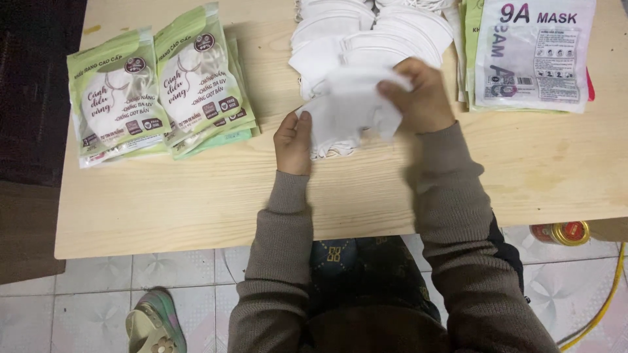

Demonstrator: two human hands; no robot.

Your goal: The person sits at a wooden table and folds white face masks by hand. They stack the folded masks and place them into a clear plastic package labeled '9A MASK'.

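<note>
A person's left hand [293, 140] and right hand [418, 95], both closed in a grip, hold a small stack of white face masks [350, 108] over a pale wooden table [196, 196]. More loose white masks [366, 33] lie at twelve o'clock, green packets [157, 88] at nine o'clock, white packets [533, 52] at two o'clock.

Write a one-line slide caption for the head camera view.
Both hands, left hand and right hand, hold a white mask over a wooden table, between green packets and loose masks.
</note>
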